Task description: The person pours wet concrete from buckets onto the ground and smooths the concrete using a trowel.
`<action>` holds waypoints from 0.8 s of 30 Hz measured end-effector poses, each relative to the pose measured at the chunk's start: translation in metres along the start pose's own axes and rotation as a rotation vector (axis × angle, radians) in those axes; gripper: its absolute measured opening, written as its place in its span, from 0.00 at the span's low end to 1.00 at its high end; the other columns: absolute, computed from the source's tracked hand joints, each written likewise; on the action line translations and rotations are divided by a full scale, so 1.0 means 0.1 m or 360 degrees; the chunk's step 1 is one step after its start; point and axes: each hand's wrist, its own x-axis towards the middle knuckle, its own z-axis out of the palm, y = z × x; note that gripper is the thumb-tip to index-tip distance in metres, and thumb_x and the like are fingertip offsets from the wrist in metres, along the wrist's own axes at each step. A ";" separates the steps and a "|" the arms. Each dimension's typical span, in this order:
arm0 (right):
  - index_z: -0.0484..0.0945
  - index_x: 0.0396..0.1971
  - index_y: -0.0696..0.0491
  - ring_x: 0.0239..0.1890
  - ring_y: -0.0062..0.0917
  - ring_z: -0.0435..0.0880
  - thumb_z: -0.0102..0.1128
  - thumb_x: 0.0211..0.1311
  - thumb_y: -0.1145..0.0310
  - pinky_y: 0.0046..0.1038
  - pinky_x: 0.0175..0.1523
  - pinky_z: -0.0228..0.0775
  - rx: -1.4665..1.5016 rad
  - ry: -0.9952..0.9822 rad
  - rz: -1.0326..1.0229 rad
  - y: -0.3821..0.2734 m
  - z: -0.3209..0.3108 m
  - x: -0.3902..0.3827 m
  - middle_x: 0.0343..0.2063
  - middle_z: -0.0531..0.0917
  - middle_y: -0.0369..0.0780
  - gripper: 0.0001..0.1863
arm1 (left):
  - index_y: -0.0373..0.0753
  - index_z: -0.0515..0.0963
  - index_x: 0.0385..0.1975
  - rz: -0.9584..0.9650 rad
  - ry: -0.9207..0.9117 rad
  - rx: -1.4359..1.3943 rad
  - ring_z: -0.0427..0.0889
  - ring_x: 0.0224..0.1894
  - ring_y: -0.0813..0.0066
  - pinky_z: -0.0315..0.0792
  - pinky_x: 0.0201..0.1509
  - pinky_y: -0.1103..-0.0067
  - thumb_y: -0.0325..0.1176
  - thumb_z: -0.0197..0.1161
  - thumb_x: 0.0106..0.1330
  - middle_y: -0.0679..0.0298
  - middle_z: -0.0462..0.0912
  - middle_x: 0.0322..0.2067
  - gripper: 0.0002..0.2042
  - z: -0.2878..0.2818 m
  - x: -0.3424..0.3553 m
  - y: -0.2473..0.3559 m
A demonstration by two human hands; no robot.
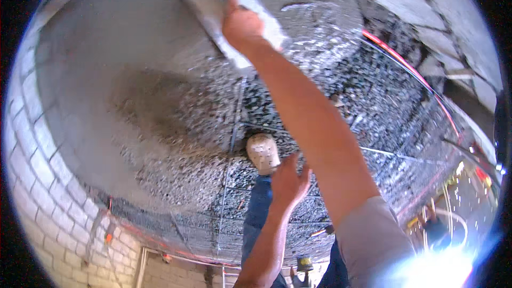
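Note:
My right hand (241,24) reaches far forward and grips a flat rectangular trowel (213,0) smeared with grey mortar. The trowel lies on wet grey concrete (122,58), at the line where the smoothed part meets rough gravel. My left hand (288,181) hovers nearer to me with its fingers apart and nothing in it, just above my blue trouser leg (258,208). A cement-spattered shoe (263,152) stands on the gravel right beyond that hand.
Rough gravel (346,74) with wire mesh lines covers the right and the near side. A pale brick wall (37,181) curves along the left. A red line (410,69) runs across the right. Another person (434,229) is at the lower right beside bright glare.

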 end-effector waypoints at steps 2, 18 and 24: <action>0.63 0.42 0.55 0.37 0.51 0.81 0.51 0.58 0.66 0.49 0.44 0.70 0.0040 0.0069 0.0007 -0.02 -0.02 -0.13 0.33 0.82 0.52 0.15 | 0.33 0.73 0.45 0.0075 0.0130 -0.0004 0.78 0.42 0.47 0.72 0.45 0.60 0.42 0.57 0.63 0.45 0.79 0.39 0.19 -0.03 0.01 -0.13; 0.62 0.53 0.51 0.38 0.54 0.80 0.50 0.60 0.60 0.48 0.45 0.71 -0.0113 0.0499 0.0860 1.47 -1.16 -1.09 0.35 0.80 0.56 0.22 | 0.28 0.72 0.48 -0.0006 -0.0092 0.0105 0.75 0.48 0.42 0.68 0.53 0.60 0.47 0.54 0.66 0.39 0.76 0.44 0.25 -0.08 0.04 -0.01; 0.64 0.56 0.54 0.42 0.53 0.79 0.51 0.59 0.63 0.42 0.51 0.70 0.0151 0.0888 0.0716 1.67 -1.12 -1.30 0.41 0.79 0.56 0.25 | 0.30 0.73 0.47 -0.0017 -0.0063 0.0107 0.76 0.48 0.43 0.69 0.53 0.60 0.47 0.54 0.66 0.41 0.77 0.43 0.23 -0.14 0.03 -0.07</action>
